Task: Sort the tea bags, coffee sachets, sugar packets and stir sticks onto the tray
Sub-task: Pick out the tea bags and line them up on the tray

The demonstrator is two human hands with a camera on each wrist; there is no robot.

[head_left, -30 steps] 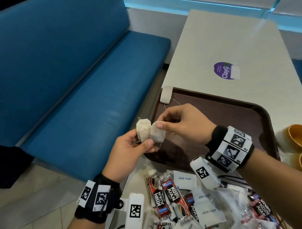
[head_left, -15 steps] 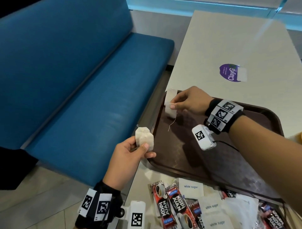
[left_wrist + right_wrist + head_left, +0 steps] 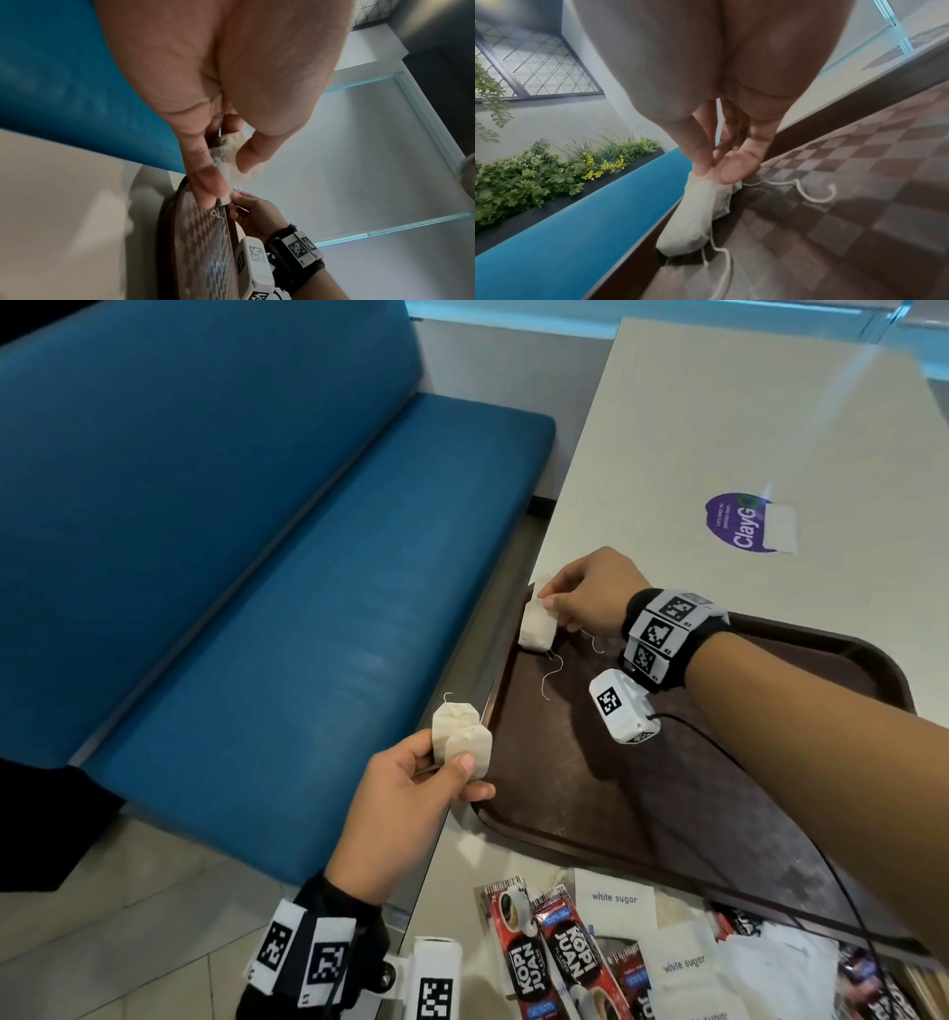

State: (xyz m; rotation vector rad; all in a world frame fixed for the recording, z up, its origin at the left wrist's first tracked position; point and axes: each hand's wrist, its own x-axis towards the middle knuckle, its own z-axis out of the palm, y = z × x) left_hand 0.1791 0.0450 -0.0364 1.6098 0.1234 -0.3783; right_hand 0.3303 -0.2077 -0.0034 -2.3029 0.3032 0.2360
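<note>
At far left tray corner: tea bag (image 3: 537, 632) pinched at its top edge by right hand (image 3: 590, 598), bottom end resting on brown tray (image 3: 642, 814) floor by the rim
Tea bag long axis: slanted, top toward the far corner, bottom toward the near side; in right wrist view (image 3: 693, 219) hanging down from the fingertips, lower end on the checkered floor
Strings: two thin white threads lying loose on the tray just beside that bag
Second bag behind it: another pale bag partly hidden under the right hand fingers; cannot tell more
Right hand: thumb (image 3: 734, 168) and forefinger closed on the bag's top edge, other fingers curled behind
Left hand (image 3: 405, 803): held off the counter's left edge, over the blue bench (image 3: 257, 608), closed on two overlapping tea bags (image 3: 462, 742)
Held pair orientation: upright, long axes pointing up and away, pointed top with a short thread on the rear one
Left grip: thumb across the front bag, fingers behind; in left wrist view (image 3: 241, 162) bags squeezed between thumb and fingers
On near counter (image 3: 719, 428) edge: coffee sachets (image 3: 554, 958) lying lengthwise toward the viewer, white sugar packets (image 3: 616, 898) beside and over them, all outside the tray
Farther on counter: purple sticker (image 3: 739, 523)
</note>
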